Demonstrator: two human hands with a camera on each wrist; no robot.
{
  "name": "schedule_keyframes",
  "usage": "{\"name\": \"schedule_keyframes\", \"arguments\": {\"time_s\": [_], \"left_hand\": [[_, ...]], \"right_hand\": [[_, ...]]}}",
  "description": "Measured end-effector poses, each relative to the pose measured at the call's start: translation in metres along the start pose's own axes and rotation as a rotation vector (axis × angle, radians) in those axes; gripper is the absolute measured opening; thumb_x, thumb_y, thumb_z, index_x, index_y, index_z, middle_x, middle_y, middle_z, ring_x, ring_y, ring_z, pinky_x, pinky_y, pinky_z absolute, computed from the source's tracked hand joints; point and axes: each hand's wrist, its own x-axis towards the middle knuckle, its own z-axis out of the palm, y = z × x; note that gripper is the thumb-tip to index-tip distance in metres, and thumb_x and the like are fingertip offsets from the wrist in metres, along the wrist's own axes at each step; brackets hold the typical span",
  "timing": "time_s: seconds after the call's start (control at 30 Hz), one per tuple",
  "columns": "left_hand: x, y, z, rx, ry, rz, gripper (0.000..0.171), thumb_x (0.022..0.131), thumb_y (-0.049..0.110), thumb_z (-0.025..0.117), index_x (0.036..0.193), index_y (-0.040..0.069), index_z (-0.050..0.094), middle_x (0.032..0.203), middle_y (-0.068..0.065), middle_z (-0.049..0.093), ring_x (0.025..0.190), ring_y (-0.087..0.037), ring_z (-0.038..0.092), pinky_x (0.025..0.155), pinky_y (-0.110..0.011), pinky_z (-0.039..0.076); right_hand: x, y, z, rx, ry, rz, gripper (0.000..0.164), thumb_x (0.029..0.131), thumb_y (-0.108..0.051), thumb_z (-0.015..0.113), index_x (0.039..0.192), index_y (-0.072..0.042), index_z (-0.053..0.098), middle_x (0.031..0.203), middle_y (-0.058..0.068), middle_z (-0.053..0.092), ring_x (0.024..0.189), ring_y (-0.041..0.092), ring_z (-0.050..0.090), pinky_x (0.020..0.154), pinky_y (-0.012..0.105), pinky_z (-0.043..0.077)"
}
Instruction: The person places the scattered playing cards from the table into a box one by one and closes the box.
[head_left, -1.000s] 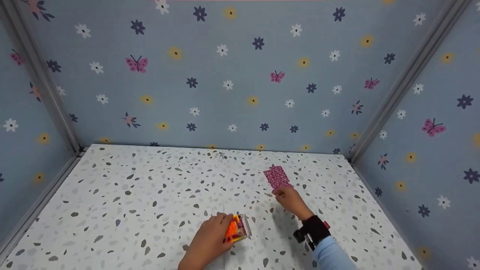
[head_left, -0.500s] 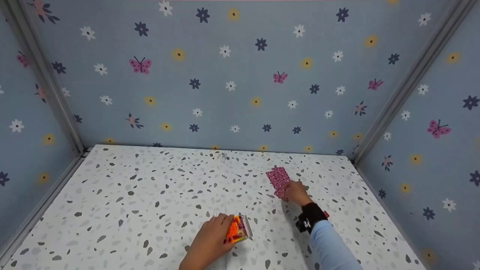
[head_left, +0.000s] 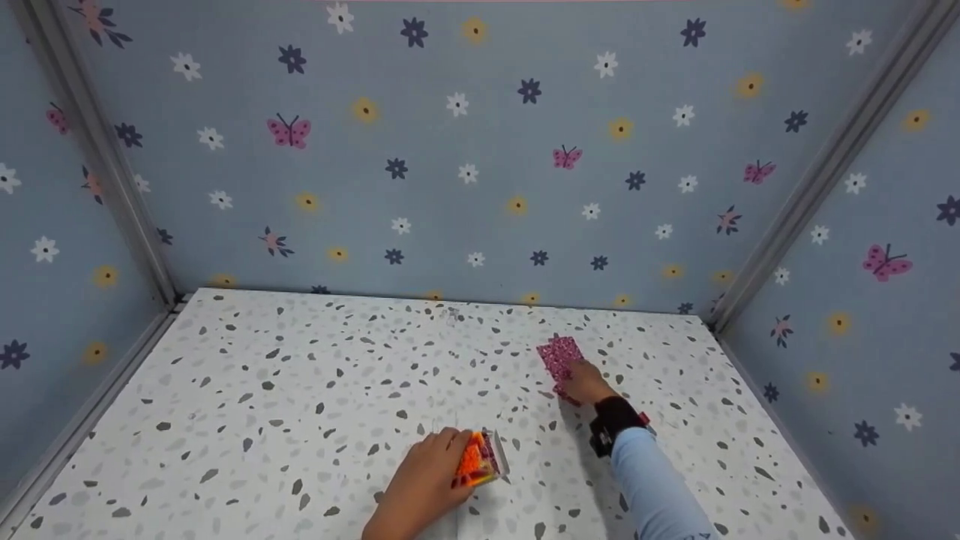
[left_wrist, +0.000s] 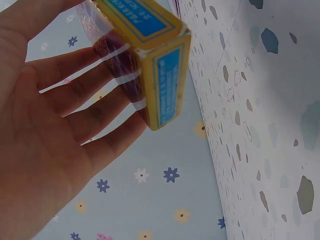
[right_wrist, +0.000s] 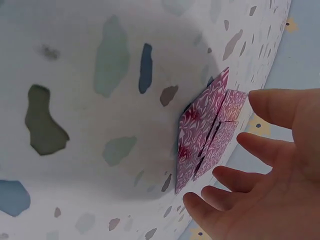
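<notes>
My left hand [head_left: 424,476] grips a small playing-card box [head_left: 478,459] low in the middle of the head view. Yellow and blue printed panels show on the box [left_wrist: 167,85] in the left wrist view, with a clear window and dark red contents behind it. Several pink-and-white patterned playing cards [head_left: 559,354] lie overlapping on the table, right of the middle. Over their near right part is my right hand [head_left: 589,384]. In the right wrist view its fingers [right_wrist: 250,145] are spread and relaxed, with the tips right at the edge of the cards [right_wrist: 200,135].
The table [head_left: 322,360] has a white speckled top. Pale blue walls [head_left: 465,135] with flowers and butterflies close it off at the back and both sides, and grey posts [head_left: 105,150] stand in the corners. A black wrist strap [head_left: 619,416] sits on the right arm.
My right hand has moved from the near edge of the cards to over their lower right part. The left hand keeps its grip on the card box. The head view has shifted slightly.
</notes>
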Motion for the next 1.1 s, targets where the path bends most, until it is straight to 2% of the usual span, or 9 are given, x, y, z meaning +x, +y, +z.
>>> {"name": "schedule_keyframes", "arguments": {"time_s": [0.2, 0.43, 0.53, 0.7, 0.77, 0.83, 1.0, 1.1], "left_hand": [[0.001, 0.000, -0.001, 0.000, -0.001, -0.011, 0.063, 0.076, 0.034, 0.073, 0.128, 0.005, 0.051, 0.115, -0.008, 0.057, 0.097, -0.022, 0.055, 0.084, -0.042, 0.047], [0.000, 0.000, -0.002, 0.030, 0.018, 0.018, 0.062, 0.077, 0.034, 0.073, 0.127, 0.005, 0.051, 0.115, -0.009, 0.057, 0.097, -0.024, 0.055, 0.082, -0.042, 0.049], [-0.001, 0.000, -0.002, 0.025, 0.020, 0.016, 0.062, 0.077, 0.035, 0.073, 0.127, 0.005, 0.052, 0.115, -0.009, 0.057, 0.095, -0.024, 0.055, 0.081, -0.042, 0.049], [-0.003, 0.000, -0.002, 0.023, 0.032, 0.035, 0.060, 0.076, 0.032, 0.073, 0.126, 0.004, 0.053, 0.113, -0.009, 0.057, 0.096, -0.024, 0.056, 0.082, -0.043, 0.049], [-0.003, 0.000, -0.002, 0.017, 0.034, 0.034, 0.061, 0.076, 0.032, 0.073, 0.126, 0.004, 0.053, 0.113, -0.009, 0.057, 0.096, -0.024, 0.055, 0.082, -0.043, 0.049], [-0.003, 0.000, -0.001, 0.012, 0.031, 0.028, 0.061, 0.076, 0.032, 0.074, 0.126, 0.004, 0.052, 0.113, -0.009, 0.057, 0.095, -0.024, 0.055, 0.082, -0.043, 0.048], [-0.002, 0.001, -0.001, -0.004, 0.019, 0.010, 0.064, 0.076, 0.034, 0.074, 0.127, 0.004, 0.051, 0.114, -0.010, 0.057, 0.097, -0.024, 0.055, 0.084, -0.044, 0.048], [-0.001, 0.000, 0.000, -0.005, 0.012, 0.004, 0.064, 0.076, 0.034, 0.074, 0.128, 0.004, 0.051, 0.114, -0.010, 0.057, 0.097, -0.024, 0.055, 0.085, -0.044, 0.048]], "right_hand": [[0.002, -0.002, -0.001, 0.025, -0.018, 0.041, 0.046, 0.092, -0.016, 0.054, 0.129, 0.008, 0.042, 0.123, 0.027, 0.051, 0.115, 0.039, 0.048, 0.097, 0.049, 0.041], [-0.008, -0.002, -0.001, 0.014, -0.085, -0.039, 0.052, 0.092, -0.014, 0.050, 0.133, 0.012, 0.034, 0.128, 0.030, 0.045, 0.120, 0.040, 0.045, 0.100, 0.050, 0.038], [-0.013, -0.005, -0.001, 0.009, -0.111, -0.031, 0.057, 0.093, -0.018, 0.050, 0.140, 0.008, 0.030, 0.137, 0.028, 0.041, 0.129, 0.040, 0.039, 0.106, 0.050, 0.034], [-0.024, -0.009, 0.002, -0.028, -0.120, -0.055, 0.056, 0.090, -0.019, 0.056, 0.139, 0.001, 0.036, 0.135, 0.022, 0.047, 0.126, 0.038, 0.043, 0.104, 0.051, 0.036], [-0.029, -0.011, 0.004, -0.028, -0.134, -0.043, 0.057, 0.089, -0.019, 0.057, 0.140, -0.003, 0.036, 0.134, 0.020, 0.049, 0.124, 0.037, 0.045, 0.103, 0.051, 0.037], [-0.034, -0.013, 0.006, -0.018, -0.156, -0.014, 0.061, 0.090, -0.020, 0.057, 0.144, -0.008, 0.032, 0.140, 0.018, 0.045, 0.129, 0.036, 0.042, 0.106, 0.051, 0.035], [-0.041, -0.015, 0.009, -0.040, -0.178, -0.004, 0.054, 0.090, -0.022, 0.057, 0.141, -0.014, 0.039, 0.138, 0.012, 0.049, 0.124, 0.031, 0.048, 0.099, 0.049, 0.041], [-0.041, -0.017, 0.008, -0.035, -0.172, -0.034, 0.042, 0.091, -0.020, 0.057, 0.131, -0.012, 0.049, 0.128, 0.010, 0.055, 0.113, 0.026, 0.054, 0.089, 0.045, 0.046]]}}
